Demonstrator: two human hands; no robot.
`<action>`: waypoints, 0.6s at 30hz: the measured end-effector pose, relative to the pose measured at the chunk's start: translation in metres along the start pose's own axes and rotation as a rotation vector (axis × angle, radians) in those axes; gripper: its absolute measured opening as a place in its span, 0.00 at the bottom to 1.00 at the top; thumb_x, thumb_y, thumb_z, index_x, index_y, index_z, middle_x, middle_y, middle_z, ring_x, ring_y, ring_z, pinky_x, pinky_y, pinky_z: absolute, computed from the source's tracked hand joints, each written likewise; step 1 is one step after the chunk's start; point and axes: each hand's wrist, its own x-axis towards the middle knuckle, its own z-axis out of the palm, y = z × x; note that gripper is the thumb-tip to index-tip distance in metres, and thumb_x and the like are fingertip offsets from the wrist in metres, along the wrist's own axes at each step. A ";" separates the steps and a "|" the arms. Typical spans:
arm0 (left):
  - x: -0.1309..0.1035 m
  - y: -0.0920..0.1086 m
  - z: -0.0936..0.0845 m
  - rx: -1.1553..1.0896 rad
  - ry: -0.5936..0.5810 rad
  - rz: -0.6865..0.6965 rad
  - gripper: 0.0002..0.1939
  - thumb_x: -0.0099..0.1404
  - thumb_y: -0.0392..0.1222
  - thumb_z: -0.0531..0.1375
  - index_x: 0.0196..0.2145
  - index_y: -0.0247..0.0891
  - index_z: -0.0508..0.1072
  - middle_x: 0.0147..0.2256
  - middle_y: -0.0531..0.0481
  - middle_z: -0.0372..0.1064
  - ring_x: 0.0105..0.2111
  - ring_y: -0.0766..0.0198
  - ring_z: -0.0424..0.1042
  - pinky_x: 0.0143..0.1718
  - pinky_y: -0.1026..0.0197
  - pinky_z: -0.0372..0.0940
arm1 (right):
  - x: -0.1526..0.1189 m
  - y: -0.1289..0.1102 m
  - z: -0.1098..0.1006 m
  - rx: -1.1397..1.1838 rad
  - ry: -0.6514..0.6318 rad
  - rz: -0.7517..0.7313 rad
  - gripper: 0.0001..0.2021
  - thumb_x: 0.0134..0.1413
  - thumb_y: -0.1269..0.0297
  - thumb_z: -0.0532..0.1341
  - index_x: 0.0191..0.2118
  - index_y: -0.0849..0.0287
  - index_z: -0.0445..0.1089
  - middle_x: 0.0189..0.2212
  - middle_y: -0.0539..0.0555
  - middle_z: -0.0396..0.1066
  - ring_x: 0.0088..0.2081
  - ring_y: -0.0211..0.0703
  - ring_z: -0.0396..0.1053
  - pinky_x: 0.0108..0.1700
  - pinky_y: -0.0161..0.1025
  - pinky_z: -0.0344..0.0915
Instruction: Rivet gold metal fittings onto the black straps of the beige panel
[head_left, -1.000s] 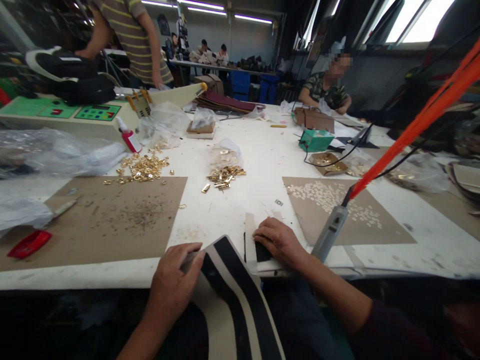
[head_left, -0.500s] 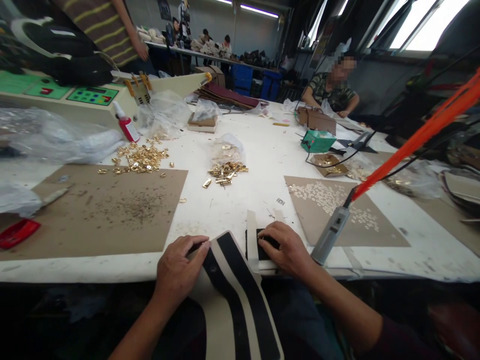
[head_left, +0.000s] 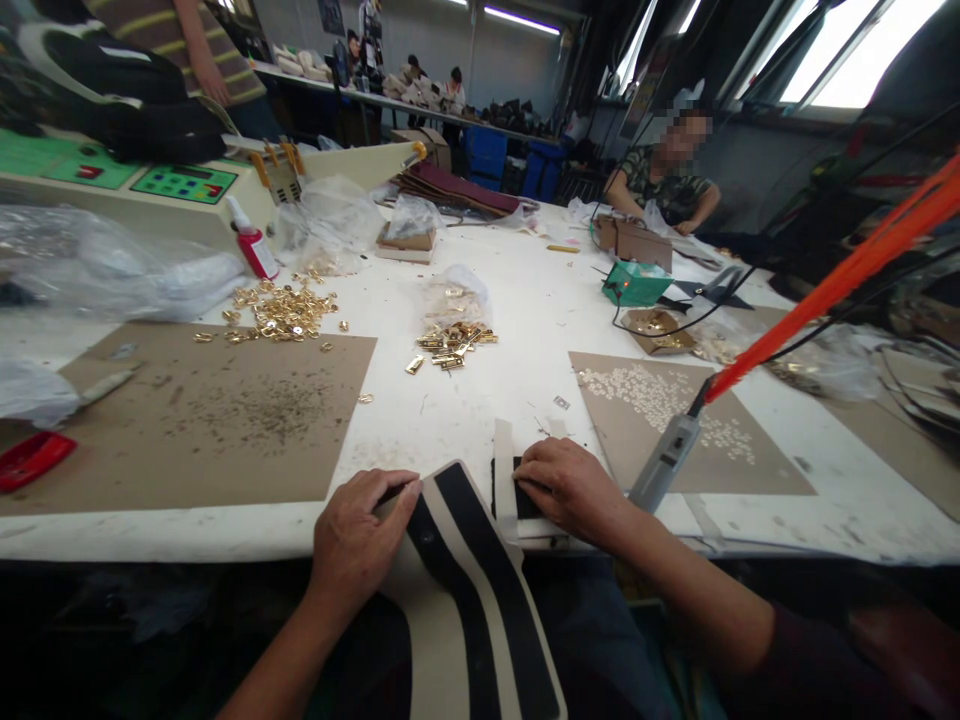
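My left hand (head_left: pixel 356 540) grips the upper left edge of a beige panel with black stripes (head_left: pixel 480 590), thumb on its face and fingers behind. The panel slopes down from the table edge toward my lap. To its right lies a black pad (head_left: pixel 527 507) at the table's front edge, with a pale tape strip (head_left: pixel 505 480) beside it. My right hand (head_left: pixel 577 490) rests over this pad, fingertips pinched together at its surface. Whatever sits between those fingertips is hidden. A grey handheld tool (head_left: pixel 666 460) on an orange cord stands close by my right wrist.
Gold-coloured metal pieces lie in a left pile (head_left: pixel 285 312) and a middle pile (head_left: pixel 454 345). Small pale rings cover a right cardboard sheet (head_left: pixel 727 480); dark bits cover the left sheet (head_left: pixel 150 470). A green box (head_left: pixel 636 284) stands farther back. A person (head_left: pixel 660 180) works across the table.
My right fingers have drawn closer together over the black pad, and the hand has flattened slightly. The grey tool has shifted a little to the right. My left hand and the panel stay put.
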 end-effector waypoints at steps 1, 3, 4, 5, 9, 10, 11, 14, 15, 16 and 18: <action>0.000 0.000 0.000 0.001 0.001 0.003 0.11 0.70 0.53 0.60 0.40 0.47 0.79 0.39 0.54 0.78 0.42 0.58 0.75 0.47 0.55 0.65 | 0.000 0.001 -0.001 0.003 -0.007 -0.009 0.07 0.66 0.67 0.62 0.43 0.53 0.78 0.43 0.52 0.76 0.45 0.45 0.71 0.48 0.43 0.61; -0.001 0.000 0.000 -0.002 0.004 0.005 0.11 0.70 0.53 0.60 0.40 0.47 0.79 0.39 0.54 0.78 0.42 0.58 0.75 0.47 0.55 0.65 | 0.000 0.003 -0.003 0.019 -0.017 -0.023 0.07 0.67 0.67 0.61 0.44 0.53 0.78 0.43 0.52 0.76 0.45 0.45 0.71 0.48 0.43 0.61; -0.001 0.000 0.000 -0.004 0.003 0.004 0.11 0.70 0.53 0.60 0.39 0.47 0.79 0.39 0.54 0.78 0.42 0.58 0.75 0.47 0.55 0.65 | 0.000 0.004 -0.004 0.029 -0.022 -0.030 0.08 0.67 0.67 0.61 0.44 0.53 0.78 0.44 0.52 0.76 0.45 0.44 0.71 0.48 0.43 0.62; -0.001 0.000 0.001 -0.005 0.004 0.005 0.11 0.70 0.53 0.60 0.39 0.47 0.79 0.38 0.54 0.78 0.41 0.58 0.75 0.47 0.55 0.65 | 0.000 0.005 -0.005 0.037 -0.025 -0.034 0.08 0.67 0.68 0.61 0.44 0.53 0.78 0.44 0.52 0.76 0.45 0.44 0.71 0.48 0.43 0.62; 0.000 0.002 0.000 -0.004 0.006 0.010 0.11 0.70 0.53 0.60 0.39 0.47 0.79 0.38 0.54 0.78 0.41 0.58 0.75 0.47 0.55 0.65 | -0.002 0.006 -0.002 0.078 -0.004 -0.015 0.08 0.66 0.70 0.62 0.43 0.52 0.79 0.43 0.52 0.76 0.45 0.44 0.71 0.47 0.42 0.62; 0.000 0.003 0.000 -0.003 0.008 0.010 0.11 0.70 0.53 0.60 0.39 0.46 0.79 0.38 0.54 0.78 0.41 0.58 0.75 0.47 0.55 0.65 | -0.002 0.006 -0.001 0.104 0.017 0.009 0.08 0.65 0.69 0.62 0.44 0.52 0.79 0.43 0.52 0.76 0.45 0.44 0.71 0.47 0.42 0.63; 0.001 0.004 0.000 -0.001 0.008 0.008 0.11 0.70 0.53 0.60 0.39 0.46 0.79 0.38 0.54 0.77 0.41 0.58 0.75 0.46 0.55 0.65 | -0.003 0.006 0.001 0.133 0.047 0.041 0.08 0.64 0.69 0.63 0.45 0.52 0.79 0.43 0.53 0.76 0.45 0.44 0.71 0.48 0.42 0.64; 0.001 0.005 -0.001 0.002 0.007 0.006 0.11 0.70 0.52 0.60 0.38 0.46 0.79 0.37 0.54 0.78 0.41 0.58 0.75 0.46 0.55 0.65 | -0.004 0.005 0.006 0.206 0.142 0.161 0.05 0.62 0.66 0.67 0.43 0.54 0.79 0.40 0.53 0.76 0.44 0.44 0.71 0.49 0.42 0.64; 0.001 0.005 -0.001 0.002 0.005 0.004 0.11 0.70 0.52 0.60 0.38 0.46 0.79 0.37 0.54 0.78 0.41 0.58 0.75 0.46 0.55 0.64 | -0.005 0.004 0.007 0.218 0.162 0.192 0.03 0.61 0.65 0.67 0.40 0.54 0.79 0.39 0.53 0.75 0.43 0.44 0.71 0.48 0.42 0.64; 0.001 0.005 -0.001 0.001 0.004 0.002 0.11 0.70 0.52 0.60 0.38 0.46 0.79 0.38 0.54 0.78 0.41 0.58 0.75 0.46 0.55 0.64 | -0.006 0.003 0.008 0.223 0.171 0.214 0.02 0.61 0.65 0.68 0.38 0.54 0.79 0.37 0.52 0.75 0.42 0.43 0.71 0.47 0.42 0.64; 0.001 0.006 -0.001 0.002 0.003 -0.001 0.12 0.70 0.53 0.59 0.38 0.46 0.79 0.38 0.53 0.78 0.41 0.57 0.75 0.47 0.55 0.64 | -0.008 0.001 0.009 0.212 0.163 0.240 0.04 0.63 0.64 0.67 0.36 0.53 0.79 0.36 0.51 0.74 0.41 0.43 0.70 0.46 0.42 0.63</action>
